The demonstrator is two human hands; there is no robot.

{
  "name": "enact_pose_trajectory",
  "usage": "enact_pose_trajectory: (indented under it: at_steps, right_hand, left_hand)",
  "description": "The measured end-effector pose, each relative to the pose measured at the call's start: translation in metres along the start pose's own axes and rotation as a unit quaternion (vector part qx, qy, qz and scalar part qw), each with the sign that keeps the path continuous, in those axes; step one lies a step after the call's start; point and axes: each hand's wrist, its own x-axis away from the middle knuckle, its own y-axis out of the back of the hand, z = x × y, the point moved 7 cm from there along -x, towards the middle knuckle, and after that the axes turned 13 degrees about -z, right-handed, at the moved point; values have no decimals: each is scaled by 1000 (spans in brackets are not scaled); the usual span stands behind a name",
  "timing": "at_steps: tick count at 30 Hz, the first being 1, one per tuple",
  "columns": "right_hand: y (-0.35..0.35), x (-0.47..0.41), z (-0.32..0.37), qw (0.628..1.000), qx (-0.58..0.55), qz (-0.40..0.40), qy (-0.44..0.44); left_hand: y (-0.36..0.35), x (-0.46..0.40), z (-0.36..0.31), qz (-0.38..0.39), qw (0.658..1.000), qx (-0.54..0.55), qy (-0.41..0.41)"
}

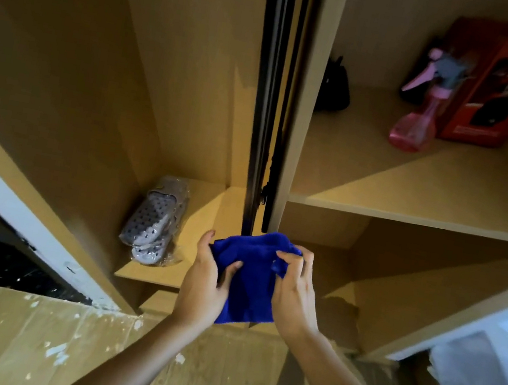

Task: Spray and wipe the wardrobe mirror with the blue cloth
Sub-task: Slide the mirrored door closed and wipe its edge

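Wooden wardrobe shelving (444, 222) filled the view. Both hands held the blue cloth (250, 280) at centre, seemingly gathering it into a wiping pad. Left hand (205, 280), at the cloth's 9 o'clock, gripped its edge, thumb on top. Right hand (293, 289), at 3 o'clock, pinched a fold with curled fingers. Pink spray bottle (420, 119) stood untouched on the shelf at 1 o'clock, probably parked within reach. No mirror could be identified.

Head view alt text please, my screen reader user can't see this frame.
Both hands, left and right, grip a bunched blue cloth before an open wooden wardrobe. A pink spray bottle stands on the upper right shelf beside a red box; wrapped grey slippers sit lower left.
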Motion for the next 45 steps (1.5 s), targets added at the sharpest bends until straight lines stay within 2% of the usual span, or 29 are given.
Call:
enact_pose_trajectory:
  at_steps: [3,6,9,12,16,22,27,31,39,45]
  right_hand:
    - [46,-17,25,998,21,10,-51]
    - [101,-38,56,996,25,-19,-79]
    - [157,-56,81,995,14,-58,-82]
    - [208,-75,93,992,8,-95,-82]
    - [262,-100,86,987,6,-133,-86]
    - [316,-148,41,988,23,-128,-78]
    - [342,-197,-8,992,38,-99,-67]
    - [343,-227,-45,994,49,-63,-74]
    - [317,-265,-119,985,88,-7,-147]
    - [293,-296,-162,980,114,-48,-156]
  left_hand:
    - [22,-4,-45,6,1000,21,-10]
    - [35,-9,-88,48,995,78,42]
    - [46,-9,-143,87,970,195,116]
    - [46,-11,-195,136,949,259,115]
    - [28,-16,-254,162,946,270,82]
    - [-35,-32,-318,175,937,286,94]
    - [-97,-50,-346,171,930,295,138]
    - [-137,-63,-355,168,936,275,141]
    - [-216,-96,-342,175,942,239,159]
    - [-271,-131,-325,163,955,203,145]
